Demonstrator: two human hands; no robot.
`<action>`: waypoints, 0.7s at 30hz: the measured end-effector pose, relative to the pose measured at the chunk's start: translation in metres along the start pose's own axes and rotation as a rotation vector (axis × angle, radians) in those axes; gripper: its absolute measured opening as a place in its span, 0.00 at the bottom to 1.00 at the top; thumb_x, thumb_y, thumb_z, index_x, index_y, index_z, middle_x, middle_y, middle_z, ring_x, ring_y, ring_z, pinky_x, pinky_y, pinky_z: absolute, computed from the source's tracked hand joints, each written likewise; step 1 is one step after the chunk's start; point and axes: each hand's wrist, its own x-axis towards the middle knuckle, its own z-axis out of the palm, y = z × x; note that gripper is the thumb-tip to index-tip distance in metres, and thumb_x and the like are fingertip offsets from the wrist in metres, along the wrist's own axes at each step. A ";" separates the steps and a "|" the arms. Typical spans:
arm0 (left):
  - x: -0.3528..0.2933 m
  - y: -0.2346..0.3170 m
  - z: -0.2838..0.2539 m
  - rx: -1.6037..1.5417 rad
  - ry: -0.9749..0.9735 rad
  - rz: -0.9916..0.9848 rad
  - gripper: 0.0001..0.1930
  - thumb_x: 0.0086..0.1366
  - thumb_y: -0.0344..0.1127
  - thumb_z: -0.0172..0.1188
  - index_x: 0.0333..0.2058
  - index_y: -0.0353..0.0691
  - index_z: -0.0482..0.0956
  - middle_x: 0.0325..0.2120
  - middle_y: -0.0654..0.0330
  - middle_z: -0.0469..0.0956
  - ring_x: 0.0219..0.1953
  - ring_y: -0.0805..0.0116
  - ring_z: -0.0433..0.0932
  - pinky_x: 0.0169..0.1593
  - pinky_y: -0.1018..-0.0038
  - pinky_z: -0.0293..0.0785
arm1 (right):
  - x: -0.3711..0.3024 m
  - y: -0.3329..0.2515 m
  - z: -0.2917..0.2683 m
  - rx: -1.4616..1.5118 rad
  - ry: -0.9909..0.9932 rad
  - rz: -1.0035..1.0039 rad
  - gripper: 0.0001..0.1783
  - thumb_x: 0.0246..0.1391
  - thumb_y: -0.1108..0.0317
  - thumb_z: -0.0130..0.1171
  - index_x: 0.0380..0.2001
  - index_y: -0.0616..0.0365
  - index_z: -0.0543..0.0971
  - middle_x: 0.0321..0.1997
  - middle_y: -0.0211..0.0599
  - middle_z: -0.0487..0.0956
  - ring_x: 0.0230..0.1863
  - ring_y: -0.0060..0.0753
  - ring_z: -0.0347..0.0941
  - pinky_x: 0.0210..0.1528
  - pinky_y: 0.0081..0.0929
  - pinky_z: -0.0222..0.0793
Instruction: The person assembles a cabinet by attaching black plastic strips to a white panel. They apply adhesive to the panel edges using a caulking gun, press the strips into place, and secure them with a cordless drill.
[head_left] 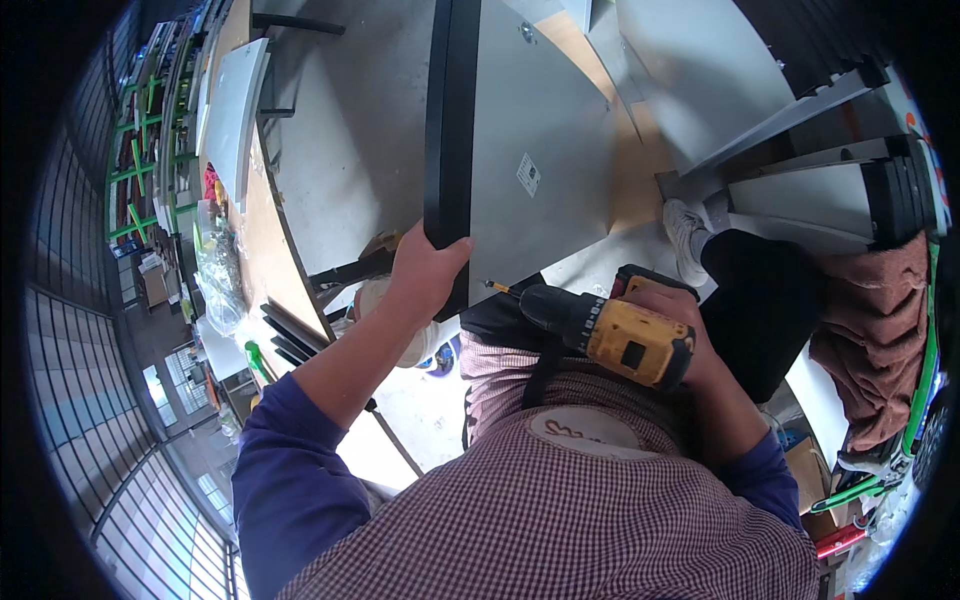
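My left hand (422,275) is wrapped round the lower end of a long black edge strip (452,130), the thumb lying over its right side. The strip runs along the left side of a large grey panel (545,150), which bears a small white label. In my right hand (665,315) is a yellow and black cordless drill (625,340). Its bit points left, and the tip meets or nearly meets the panel's near corner beside the strip. Whether a screw sits at the tip is too small to tell.
A wooden-topped bench (262,215) on the left carries a white panel (235,120) and a clear plastic bag (220,270). Black strips (290,335) lie at its near end. Stacked panels (820,200) and a brown cloth (872,330) are at the right, near my shoe (685,240).
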 end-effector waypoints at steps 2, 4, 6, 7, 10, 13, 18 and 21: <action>0.002 -0.003 -0.001 0.007 -0.032 -0.007 0.21 0.59 0.35 0.63 0.49 0.29 0.74 0.38 0.53 0.80 0.39 0.65 0.79 0.47 0.69 0.74 | 0.004 0.005 0.003 -0.060 -0.021 0.013 0.26 0.34 0.58 0.72 0.37 0.62 0.82 0.29 0.41 0.80 0.30 0.42 0.78 0.34 0.35 0.72; 0.006 -0.006 -0.004 0.061 -0.089 -0.023 0.26 0.61 0.36 0.63 0.54 0.27 0.70 0.45 0.49 0.78 0.45 0.61 0.78 0.52 0.66 0.72 | 0.007 0.009 0.007 -0.092 -0.030 0.016 0.25 0.34 0.58 0.72 0.37 0.62 0.82 0.30 0.41 0.80 0.31 0.42 0.79 0.35 0.35 0.73; 0.005 -0.009 -0.002 0.018 -0.031 0.011 0.19 0.60 0.35 0.63 0.48 0.30 0.75 0.36 0.55 0.80 0.37 0.68 0.77 0.44 0.70 0.73 | 0.007 0.012 0.006 -0.089 -0.045 0.010 0.25 0.35 0.58 0.71 0.38 0.61 0.82 0.32 0.40 0.81 0.34 0.43 0.80 0.38 0.36 0.75; 0.005 -0.010 -0.001 0.001 0.003 0.007 0.16 0.60 0.34 0.63 0.44 0.32 0.77 0.31 0.58 0.80 0.33 0.72 0.77 0.40 0.72 0.73 | 0.008 0.013 0.007 -0.073 -0.060 0.026 0.25 0.35 0.58 0.71 0.38 0.61 0.82 0.32 0.41 0.82 0.34 0.43 0.80 0.39 0.36 0.75; 0.004 -0.010 0.001 -0.019 -0.003 -0.022 0.16 0.60 0.34 0.64 0.44 0.32 0.78 0.31 0.59 0.80 0.31 0.73 0.76 0.38 0.74 0.73 | 0.009 0.015 0.008 -0.032 -0.068 0.040 0.26 0.35 0.57 0.71 0.39 0.60 0.82 0.34 0.41 0.82 0.36 0.44 0.81 0.40 0.36 0.75; 0.004 -0.008 0.000 0.023 -0.088 -0.092 0.25 0.61 0.37 0.63 0.52 0.28 0.71 0.44 0.50 0.79 0.44 0.61 0.78 0.51 0.67 0.74 | 0.011 0.017 0.008 -0.031 -0.069 0.043 0.26 0.35 0.57 0.71 0.40 0.60 0.82 0.35 0.41 0.82 0.37 0.44 0.80 0.41 0.36 0.75; 0.004 -0.006 0.000 0.039 -0.098 -0.057 0.24 0.61 0.37 0.63 0.53 0.28 0.72 0.43 0.50 0.79 0.43 0.62 0.79 0.51 0.68 0.74 | 0.010 0.018 0.005 -0.027 -0.095 0.065 0.26 0.35 0.57 0.70 0.40 0.59 0.82 0.35 0.40 0.82 0.38 0.44 0.80 0.43 0.37 0.75; 0.002 -0.005 0.002 0.030 -0.097 -0.059 0.25 0.62 0.37 0.63 0.53 0.27 0.71 0.42 0.50 0.80 0.42 0.62 0.79 0.51 0.69 0.74 | 0.011 0.019 0.005 -0.024 -0.091 0.054 0.26 0.35 0.57 0.70 0.40 0.59 0.82 0.35 0.40 0.82 0.38 0.44 0.80 0.43 0.38 0.75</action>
